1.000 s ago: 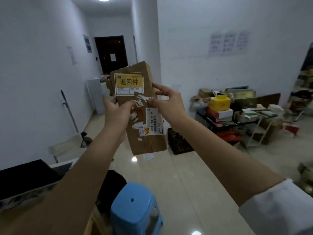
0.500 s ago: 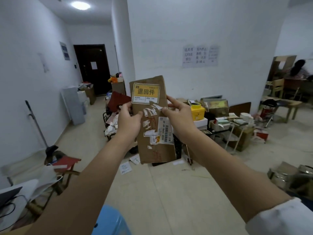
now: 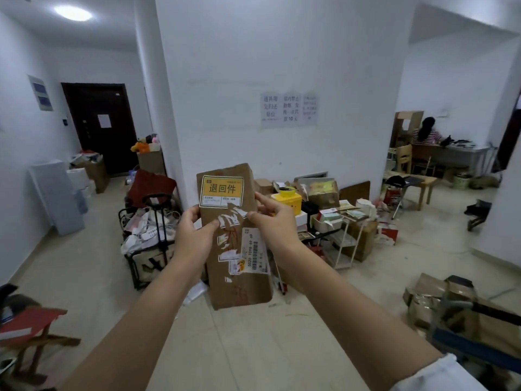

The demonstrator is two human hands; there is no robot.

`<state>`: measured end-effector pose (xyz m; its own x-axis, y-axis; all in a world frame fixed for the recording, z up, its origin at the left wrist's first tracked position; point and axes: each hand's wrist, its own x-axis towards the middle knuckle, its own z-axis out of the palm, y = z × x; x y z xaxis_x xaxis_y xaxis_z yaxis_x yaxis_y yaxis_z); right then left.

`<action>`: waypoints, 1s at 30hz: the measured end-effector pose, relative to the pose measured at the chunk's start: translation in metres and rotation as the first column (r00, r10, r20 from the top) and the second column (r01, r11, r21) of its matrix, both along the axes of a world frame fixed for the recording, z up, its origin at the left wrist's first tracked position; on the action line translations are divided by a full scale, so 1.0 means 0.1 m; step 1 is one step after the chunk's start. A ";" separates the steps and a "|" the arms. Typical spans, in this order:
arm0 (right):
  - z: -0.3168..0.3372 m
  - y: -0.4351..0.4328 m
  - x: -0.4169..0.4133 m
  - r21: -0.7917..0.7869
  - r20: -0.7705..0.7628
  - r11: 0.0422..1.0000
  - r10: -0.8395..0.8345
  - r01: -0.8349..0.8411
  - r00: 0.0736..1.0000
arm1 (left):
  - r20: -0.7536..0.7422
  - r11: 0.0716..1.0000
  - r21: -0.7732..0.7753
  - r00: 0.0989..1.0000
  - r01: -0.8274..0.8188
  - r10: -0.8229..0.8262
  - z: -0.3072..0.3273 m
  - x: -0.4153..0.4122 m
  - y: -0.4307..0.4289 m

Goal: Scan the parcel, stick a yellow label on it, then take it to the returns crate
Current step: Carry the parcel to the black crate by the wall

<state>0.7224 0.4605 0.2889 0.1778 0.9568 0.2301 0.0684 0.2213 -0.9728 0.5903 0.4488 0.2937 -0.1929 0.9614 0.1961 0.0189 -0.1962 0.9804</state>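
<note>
I hold a flat brown cardboard parcel (image 3: 239, 286) upright in front of me with both hands. A yellow label (image 3: 221, 191) with black characters is stuck near its top, and a white barcode sticker (image 3: 254, 251) sits on its right side. My left hand (image 3: 194, 235) grips the parcel's left edge. On the right edge my right hand (image 3: 275, 221) pinches it with thumb in front. Torn white label scraps lie between my thumbs. No returns crate can be told apart from the clutter.
A black trolley (image 3: 152, 241) piled with bags stands left of the parcel. Boxes, a yellow box (image 3: 287, 200) and a white rack (image 3: 344, 241) crowd the wall behind. Cardboard boxes (image 3: 456, 306) lie at right. A person (image 3: 424, 134) sits at a far desk. A dark door (image 3: 95, 122) closes the corridor.
My view has swung right and back from the corridor side toward the pillar and the cluttered wall. The parcel stays in both hands, lower in view; the blue stool has dropped out of sight.
</note>
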 end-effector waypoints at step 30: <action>-0.15 3.61 0.09 -0.150 -0.229 0.988 -0.057 0.022 0.972 | 0.065 0.984 -0.105 0.988 0.144 -0.138 -0.29 -0.08 3.93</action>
<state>0.7312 0.8214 0.2738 0.2481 0.9680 0.0371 -0.1566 0.0779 -0.9846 0.5823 0.8418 0.2646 -0.0620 0.9948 0.0812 -0.0585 -0.0848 0.9947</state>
